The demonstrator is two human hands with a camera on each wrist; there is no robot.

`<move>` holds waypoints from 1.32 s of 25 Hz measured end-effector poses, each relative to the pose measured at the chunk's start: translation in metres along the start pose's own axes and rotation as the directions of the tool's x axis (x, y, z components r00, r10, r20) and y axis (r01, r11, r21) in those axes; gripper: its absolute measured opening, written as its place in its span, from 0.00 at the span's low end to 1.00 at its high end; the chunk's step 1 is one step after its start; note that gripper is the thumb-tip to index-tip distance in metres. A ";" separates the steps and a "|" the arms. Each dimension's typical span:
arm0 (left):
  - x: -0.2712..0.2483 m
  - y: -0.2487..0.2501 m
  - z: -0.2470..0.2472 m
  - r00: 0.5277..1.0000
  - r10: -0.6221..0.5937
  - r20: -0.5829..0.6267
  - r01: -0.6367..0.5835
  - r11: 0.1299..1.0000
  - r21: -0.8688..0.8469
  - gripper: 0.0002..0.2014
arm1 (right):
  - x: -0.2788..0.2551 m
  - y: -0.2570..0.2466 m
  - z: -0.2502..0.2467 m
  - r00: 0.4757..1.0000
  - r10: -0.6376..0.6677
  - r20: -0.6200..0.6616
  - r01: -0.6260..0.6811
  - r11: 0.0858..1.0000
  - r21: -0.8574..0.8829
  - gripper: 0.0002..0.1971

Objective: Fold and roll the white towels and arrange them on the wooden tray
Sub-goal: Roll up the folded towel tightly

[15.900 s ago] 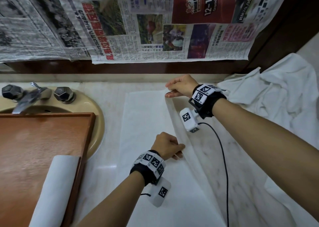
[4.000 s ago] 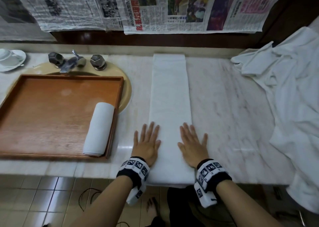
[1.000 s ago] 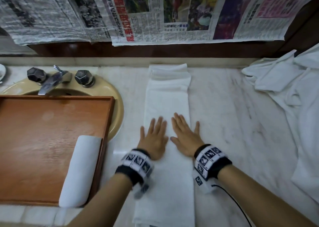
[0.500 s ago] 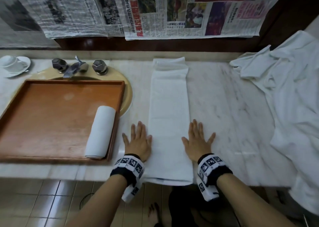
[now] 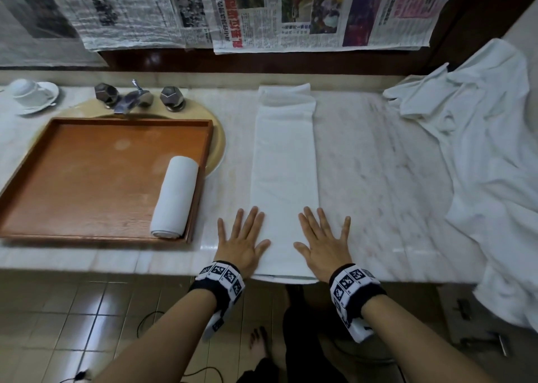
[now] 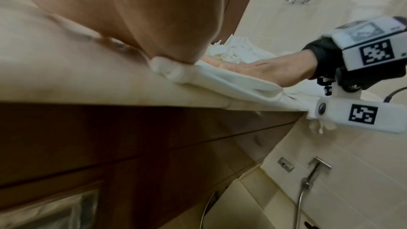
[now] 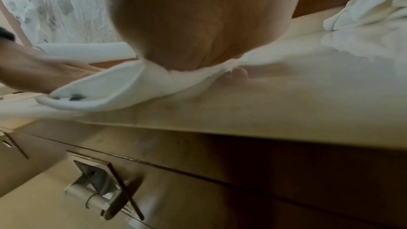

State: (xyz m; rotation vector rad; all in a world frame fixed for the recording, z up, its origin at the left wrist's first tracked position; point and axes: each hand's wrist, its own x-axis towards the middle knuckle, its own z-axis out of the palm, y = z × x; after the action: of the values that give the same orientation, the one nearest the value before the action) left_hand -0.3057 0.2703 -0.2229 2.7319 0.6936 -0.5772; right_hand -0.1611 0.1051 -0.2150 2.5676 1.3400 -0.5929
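A white towel [image 5: 283, 161], folded into a long narrow strip, lies on the marble counter and runs from the back wall to the front edge. My left hand [image 5: 243, 238] lies flat with spread fingers on its near left edge. My right hand [image 5: 323, 240] lies flat on its near right edge. The towel's near end [image 6: 231, 83] [image 7: 110, 90] hangs slightly over the counter's front edge. The wooden tray [image 5: 72, 179] sits over the sink at the left. One rolled white towel [image 5: 174, 196] lies along the tray's right side.
A heap of loose white towels [image 5: 489, 155] covers the counter's right end and hangs over its edge. A tap with two knobs [image 5: 136, 97] stands behind the tray. A cup on a saucer [image 5: 30, 93] sits at the far left. Newspaper [image 5: 291, 13] covers the wall.
Both hands slid back along the towel from its middle to its near end and spread apart to its edges. They now press flat at the counter's front.
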 end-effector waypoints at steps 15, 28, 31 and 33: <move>-0.030 -0.022 -0.011 0.845 -0.481 -0.232 0.247 0.737 -0.629 0.10 | -0.007 -0.014 -0.010 0.961 -0.137 -0.242 0.242 0.838 0.489 0.07; -0.047 0.011 -0.006 0.827 -0.539 -0.159 0.246 0.601 -0.760 0.04 | -0.030 -0.022 -0.004 0.812 0.025 -0.583 0.349 0.780 0.520 0.04; -0.043 0.006 -0.006 0.829 -0.549 -0.106 0.275 0.566 -0.777 0.03 | -0.036 -0.023 0.019 0.860 -0.053 -0.508 0.281 0.879 0.385 0.08; -0.043 0.003 -0.006 0.830 -0.551 -0.087 0.289 0.558 -0.778 0.05 | -0.037 -0.022 0.026 0.860 -0.029 -0.510 0.254 0.890 0.378 0.10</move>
State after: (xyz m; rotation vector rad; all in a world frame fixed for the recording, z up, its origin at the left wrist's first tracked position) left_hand -0.3366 0.2523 -0.1986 1.8608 1.3533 0.1133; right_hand -0.2045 0.0812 -0.2217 3.1564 1.7396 -0.2788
